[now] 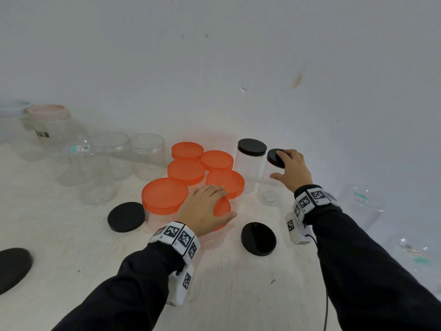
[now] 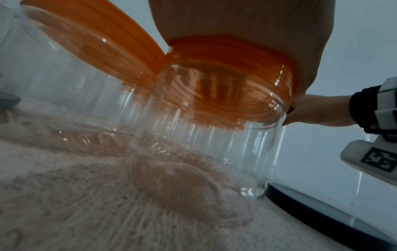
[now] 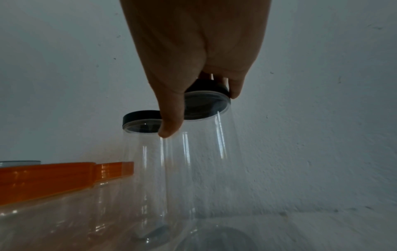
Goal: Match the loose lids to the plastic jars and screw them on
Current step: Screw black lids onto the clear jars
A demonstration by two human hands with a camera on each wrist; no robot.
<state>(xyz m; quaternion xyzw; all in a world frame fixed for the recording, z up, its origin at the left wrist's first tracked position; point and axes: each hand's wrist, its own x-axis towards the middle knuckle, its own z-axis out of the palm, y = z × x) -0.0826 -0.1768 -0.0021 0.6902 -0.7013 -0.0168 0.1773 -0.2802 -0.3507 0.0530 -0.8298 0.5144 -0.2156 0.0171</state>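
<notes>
While your right hand (image 1: pixel 292 169) curls over the black lid (image 1: pixel 275 158) of a tall clear jar (image 1: pixel 270 185) by the wall, your left hand (image 1: pixel 206 206) grips an orange lid (image 1: pixel 222 209) on a jar at the front of the orange-capped group. From the head view, five more orange-lidded jars stand behind and beside it, and a second black-lidded jar (image 1: pixel 250 163) stands just left of the one you hold. Two loose black lids (image 1: pixel 258 238) lie flat on the white table (image 1: pixel 238 295), one on each side of your left wrist. Uncapped clear jars (image 1: pixel 148 156) wait at the far left.

At the left wrist, your palm covers the orange lid (image 2: pixel 232 68), which sits on its clear jar (image 2: pixel 204 144); the jar looks empty.

At the right wrist, thumb and fingers (image 3: pixel 171 125) pinch the rim of the black lid (image 3: pixel 206 105), and its jar (image 3: pixel 204 169) leans slightly. It holds nothing I can see.

I'd judge both lids are being tightened. Set the tall jar flat before turning, keep the lid level so the thread catches, and stop at firm resistance.
</notes>
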